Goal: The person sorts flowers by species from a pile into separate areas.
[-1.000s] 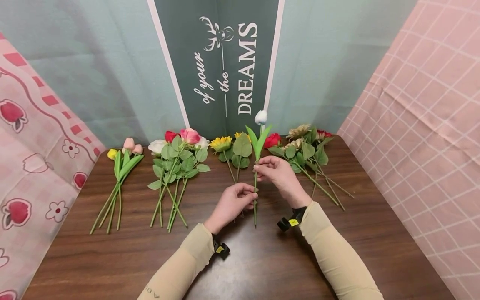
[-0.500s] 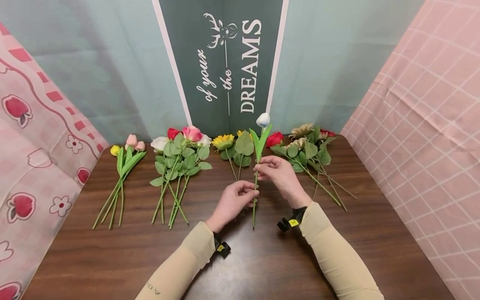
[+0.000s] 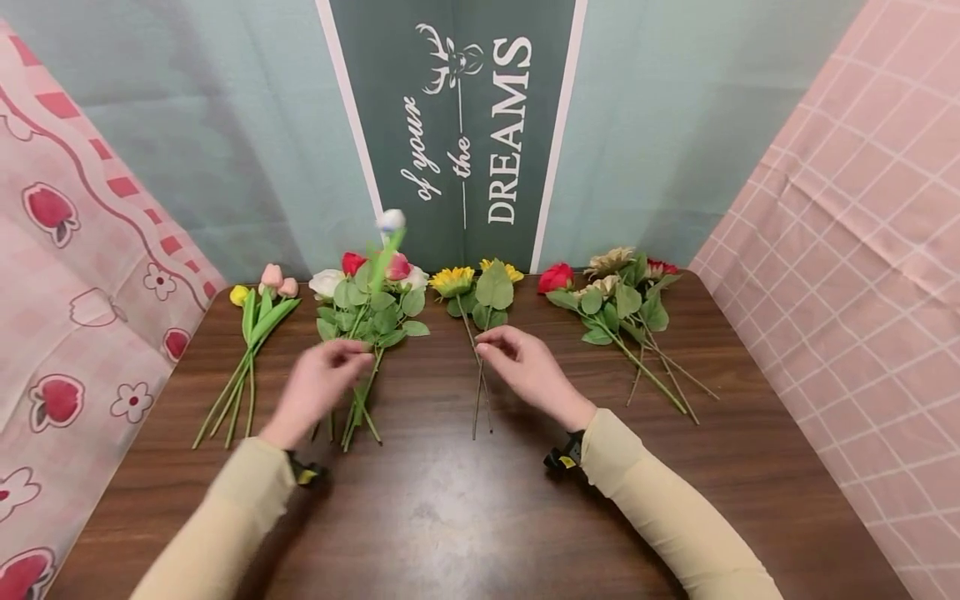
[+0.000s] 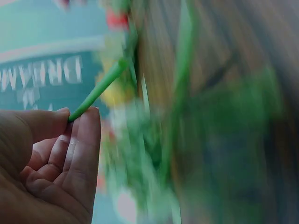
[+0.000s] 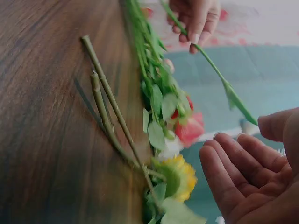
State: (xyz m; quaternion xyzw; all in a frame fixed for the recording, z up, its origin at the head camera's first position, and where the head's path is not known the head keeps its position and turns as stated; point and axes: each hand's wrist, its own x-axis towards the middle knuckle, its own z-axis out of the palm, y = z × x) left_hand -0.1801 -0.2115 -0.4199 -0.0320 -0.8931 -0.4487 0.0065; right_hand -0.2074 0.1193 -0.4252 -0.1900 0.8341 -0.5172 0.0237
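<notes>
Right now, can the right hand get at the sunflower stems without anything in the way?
Probably yes. The right hand is open, holds nothing, and hovers just beside the sunflower stems, which lie bare on the table. The left hand carries the white tulip off to the left.

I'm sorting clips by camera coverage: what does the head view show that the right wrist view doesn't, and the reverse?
Only the head view shows the whole table, the DREAMS banner, the tulip bunch at far left, the mixed bunch at far right, and the white tulip bloom held up.

Only the right wrist view shows the right hand palm up close, fingers relaxed and holding nothing, and the cut ends of the sunflower stems.

Both show the left hand pinching the tulip's stem, the sunflowers, and the rose bunch.
</notes>
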